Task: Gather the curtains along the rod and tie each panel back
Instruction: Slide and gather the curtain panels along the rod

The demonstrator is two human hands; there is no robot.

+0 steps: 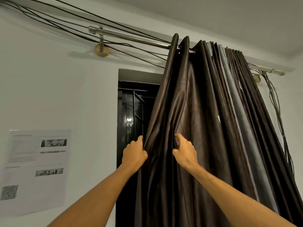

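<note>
A dark brown satin curtain [205, 112] hangs in tight folds from a steel rod [131, 37], bunched toward the rod's right half. Behind it a grey panel [232, 89] shows among the folds. My left hand [134, 153] grips the curtain's left edge at about chest height. My right hand [185, 149] grips a fold a little to the right, fingers curled into the cloth. The rod's left part is bare up to its bracket [101, 45].
A dark window opening [132, 112] with a metal grille shows left of the curtain. Black cables [65, 18] run along the wall above the rod and hang down at the right. A printed sheet [36, 169] is stuck on the white wall at the left.
</note>
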